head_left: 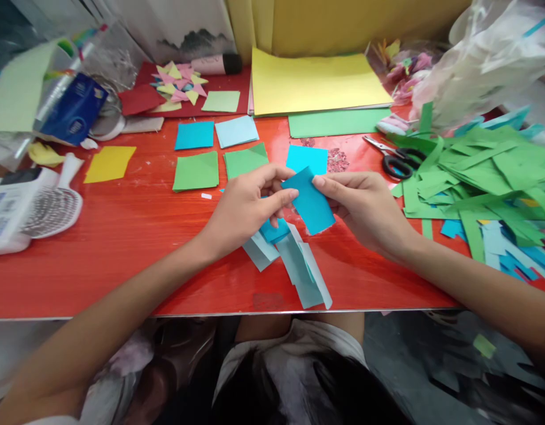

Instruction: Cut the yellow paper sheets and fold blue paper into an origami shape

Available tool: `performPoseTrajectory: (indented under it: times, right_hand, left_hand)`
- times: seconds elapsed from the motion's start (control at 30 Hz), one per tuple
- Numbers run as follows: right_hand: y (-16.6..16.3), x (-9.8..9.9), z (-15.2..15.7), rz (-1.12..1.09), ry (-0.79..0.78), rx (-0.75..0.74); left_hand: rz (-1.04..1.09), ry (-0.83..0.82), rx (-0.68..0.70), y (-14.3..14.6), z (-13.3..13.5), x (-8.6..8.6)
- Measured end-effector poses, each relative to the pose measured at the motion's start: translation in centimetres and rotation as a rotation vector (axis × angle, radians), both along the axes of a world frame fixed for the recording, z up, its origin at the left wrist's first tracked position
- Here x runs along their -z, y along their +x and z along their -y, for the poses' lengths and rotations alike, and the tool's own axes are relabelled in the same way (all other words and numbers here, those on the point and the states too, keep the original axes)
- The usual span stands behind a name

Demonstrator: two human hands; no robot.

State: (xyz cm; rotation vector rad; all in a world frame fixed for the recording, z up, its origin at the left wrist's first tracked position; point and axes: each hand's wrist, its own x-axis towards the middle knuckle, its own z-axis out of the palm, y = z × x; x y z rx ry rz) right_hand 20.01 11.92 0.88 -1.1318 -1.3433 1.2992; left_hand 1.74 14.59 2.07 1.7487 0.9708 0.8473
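Both hands hold a blue piece of paper above the red table. My left hand pinches its upper left edge between thumb and finger. My right hand grips the upper right edge, thumb on top. Behind it lies a bright blue paper square. Below the hands are pale blue paper strips, some folded, and another blue paper piece. Farther back sit green paper squares, a blue paper stack and a light blue paper stack.
At right, black-handled scissors lie beside a heap of green paper strips. Yellow sheets lie at the back. A hairbrush, a white bottle and a yellow paper square are at left. The table's front edge is close.
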Motion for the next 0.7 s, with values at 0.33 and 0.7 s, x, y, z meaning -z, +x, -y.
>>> performPoseTrajectory:
  times: [0.33, 0.7]
  right_hand:
    - [0.01, 0.22, 0.18, 0.112, 0.087, 0.092]
    - [-0.05, 0.15, 0.19, 0.113, 0.074, 0.087]
  left_hand:
    - [-0.013, -0.010, 0.006, 0.05, 0.03, -0.02]
    - [-0.002, -0.009, 0.027, 0.00, 0.03, -0.02]
